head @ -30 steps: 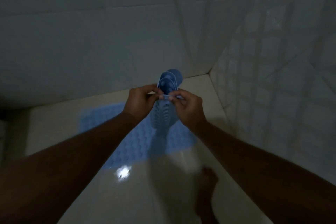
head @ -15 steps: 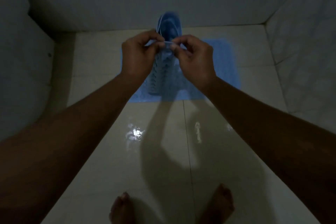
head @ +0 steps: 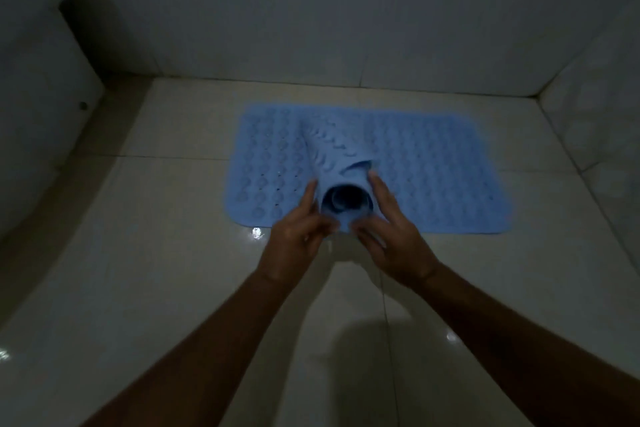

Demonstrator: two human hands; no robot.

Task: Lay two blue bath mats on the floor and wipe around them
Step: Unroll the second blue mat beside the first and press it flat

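Observation:
One blue bath mat with raised bumps lies flat on the pale tiled floor near the back wall. A second blue mat is rolled into a tube, its open end facing me, held above the flat one. My left hand holds the roll's left side, thumb under the end and fingers along it. My right hand holds the right side the same way, fingers stretched along the roll.
Glossy cream floor tiles spread toward me with light glints. A grey tiled wall stands behind the mat, another wall at the right, and a white fixture at the left.
The roll has tipped from upright to lying pointed away, open end toward me. My hands went from pinching something at its top to holding its sides. The view tilted down; my feet left the frame.

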